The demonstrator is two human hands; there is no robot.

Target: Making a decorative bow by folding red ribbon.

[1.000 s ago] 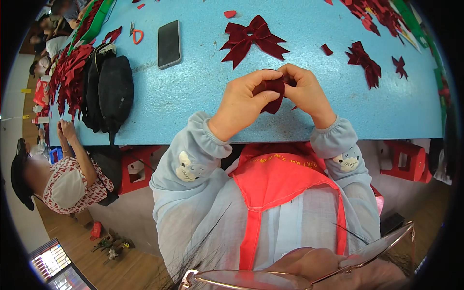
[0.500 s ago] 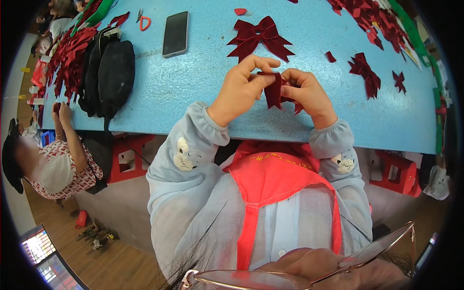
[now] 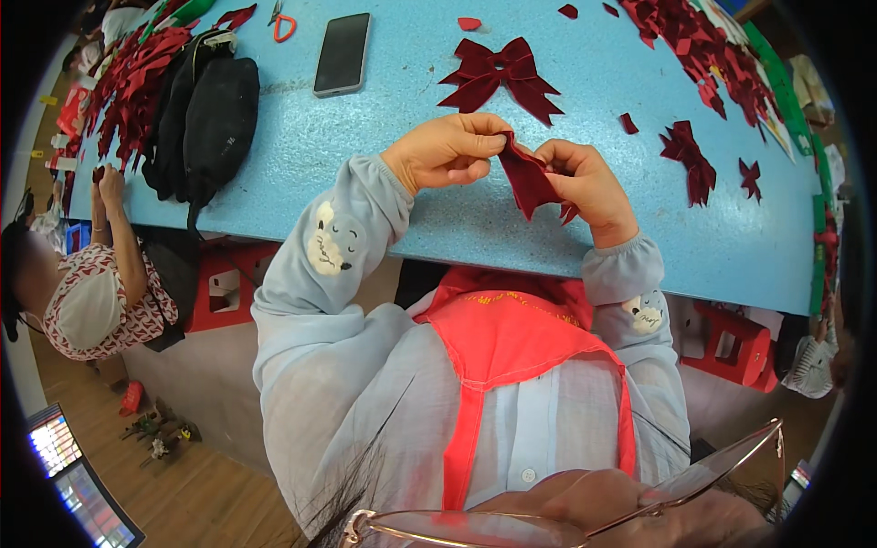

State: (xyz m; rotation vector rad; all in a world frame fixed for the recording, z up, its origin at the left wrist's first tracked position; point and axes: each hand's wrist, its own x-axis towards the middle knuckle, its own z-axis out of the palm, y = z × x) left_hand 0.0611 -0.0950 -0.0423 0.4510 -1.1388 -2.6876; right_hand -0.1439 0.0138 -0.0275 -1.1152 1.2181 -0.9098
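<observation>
Between my two hands, over the near part of the blue table, is a piece of dark red velvet ribbon with notched tails hanging down. My left hand pinches its upper left corner between thumb and fingers. On the other side my right hand grips the ribbon with thumb and forefinger; part of the ribbon there is hidden behind the fingers. Just beyond my hands a large dark red velvet bow lies flat. Off to the right are a mid-sized bow and a small bow.
A phone, orange-handled snips and a black pouch lie to the left. Heaps of red ribbon pieces and more pieces fill both far sides. A co-worker sits at left. Red stools stand below the table.
My left hand has shifted slightly left and pulled the ribbon's upper corner out, so the ribbon now spreads slanting between both hands. The view has tilted a little.
</observation>
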